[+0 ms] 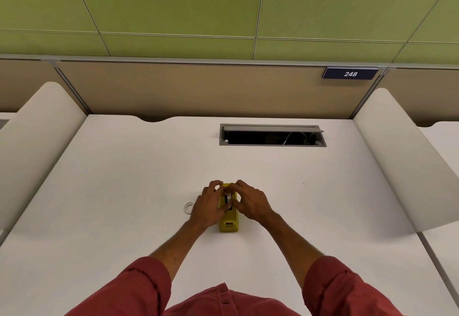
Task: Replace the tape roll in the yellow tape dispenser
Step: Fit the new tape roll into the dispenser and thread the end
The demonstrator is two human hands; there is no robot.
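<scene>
The yellow tape dispenser (229, 225) lies on the white desk (124, 191), its long axis pointing away from me. A tape roll (228, 200) with a dark core sits upright in the dispenser's well. My left hand (208, 206) grips the dispenser's left side, thumb and fingertips on the roll. My right hand (250, 202) closes on the roll from the right, fingers pinched over its far top. A second, small white tape ring (188, 208) lies flat on the desk just left of my left hand. The dispenser's far end is hidden by my fingers.
An open grey cable hatch (272, 135) is set into the desk at the back right. White curved dividers (37, 146) (402, 161) flank the desk. A tan partition with a "248" sign (350, 74) stands behind it.
</scene>
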